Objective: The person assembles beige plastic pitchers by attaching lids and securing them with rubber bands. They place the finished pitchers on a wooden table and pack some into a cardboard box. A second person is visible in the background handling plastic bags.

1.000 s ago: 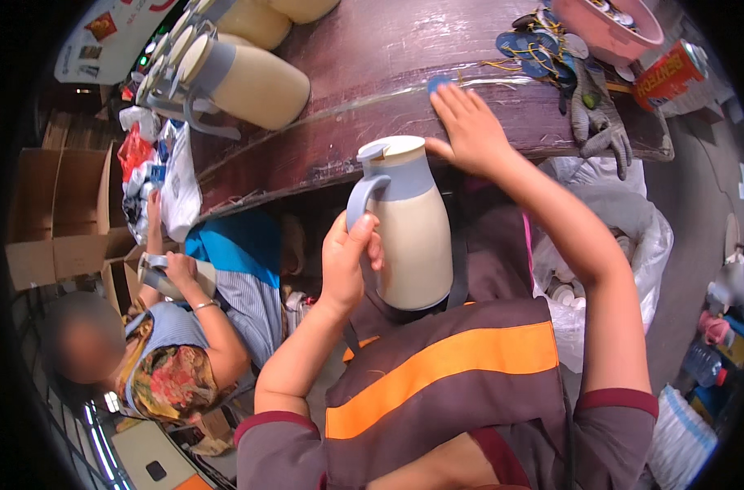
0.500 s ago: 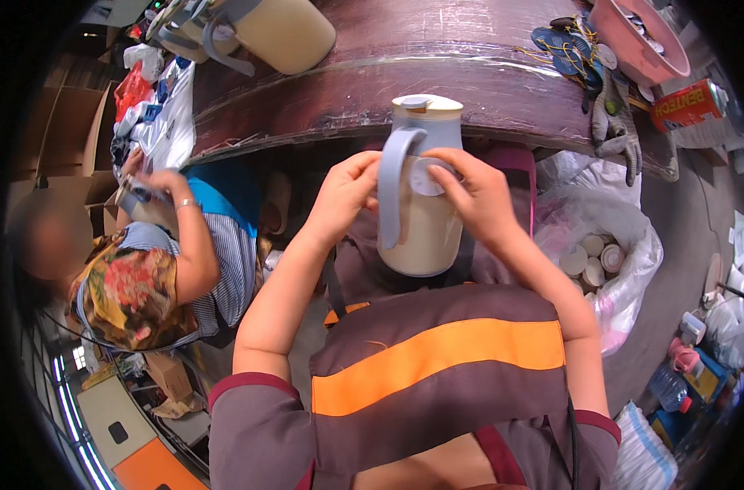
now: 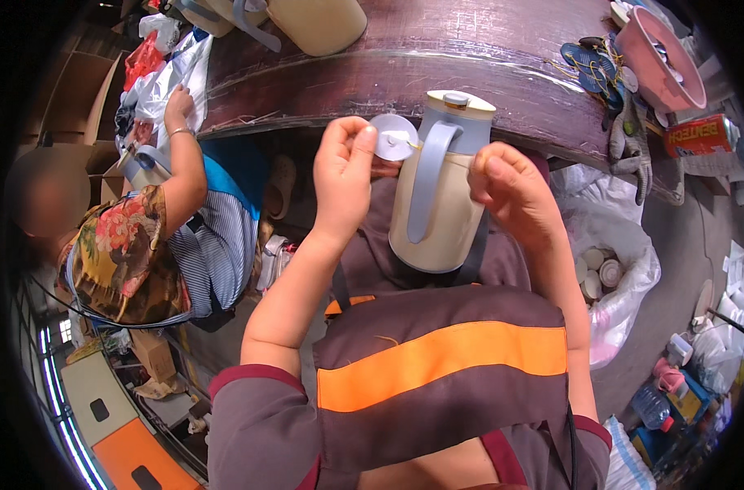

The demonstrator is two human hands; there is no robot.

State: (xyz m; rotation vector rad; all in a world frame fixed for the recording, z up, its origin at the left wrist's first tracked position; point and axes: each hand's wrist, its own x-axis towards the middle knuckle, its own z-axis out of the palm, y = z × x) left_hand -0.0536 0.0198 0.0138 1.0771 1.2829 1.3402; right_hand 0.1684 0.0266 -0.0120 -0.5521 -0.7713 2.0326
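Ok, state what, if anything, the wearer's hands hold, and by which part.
The left hand pinches the disc by its left edge. Whether the right hand, curled by the jug, holds anything cannot be told.

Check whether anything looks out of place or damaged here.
A grey glove droops over the front edge of the table, as if carelessly dropped, and the blue tags near it lie in a jumble. The nearest cream jug shows no visible damage.

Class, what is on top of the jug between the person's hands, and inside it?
On top of the jug is a cream lid. Lid and opaque walls cover the inside, so any contents cannot be seen.
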